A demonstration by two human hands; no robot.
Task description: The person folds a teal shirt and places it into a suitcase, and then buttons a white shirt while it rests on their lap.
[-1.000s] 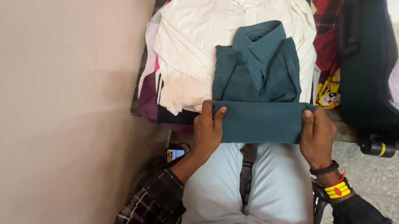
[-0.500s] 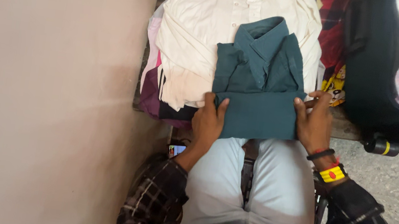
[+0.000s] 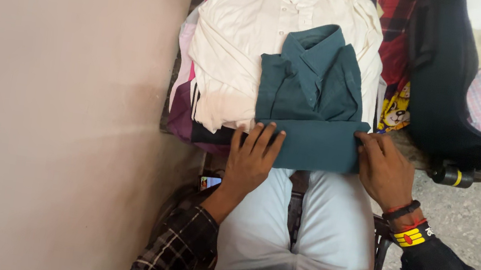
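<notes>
**Hands flat on a green shirt**

Head view: green shirt [image 3: 311, 101] lies folded on top of a cream shirt [image 3: 246, 48], with its collar pointing away from me. Its bottom part is folded up into a thick band near my legs. My left hand [image 3: 251, 158] lies on the left end of that band, fingers [image 3: 265, 140] spread out flat and pressing, not gripping. My right hand [image 3: 385, 168] rests on the right end, fingers loose and laid against the cloth edge, not closed around it. Under the cream shirt I see pink and purple clothes [image 3: 178, 107] in a pile. Just beside the pile on the right is a red checked cloth [image 3: 397, 25], and past it a dark suitcase [image 3: 441, 88] with clothes inside. A small phone [image 3: 210, 182] glows down by my left arm.
</notes>
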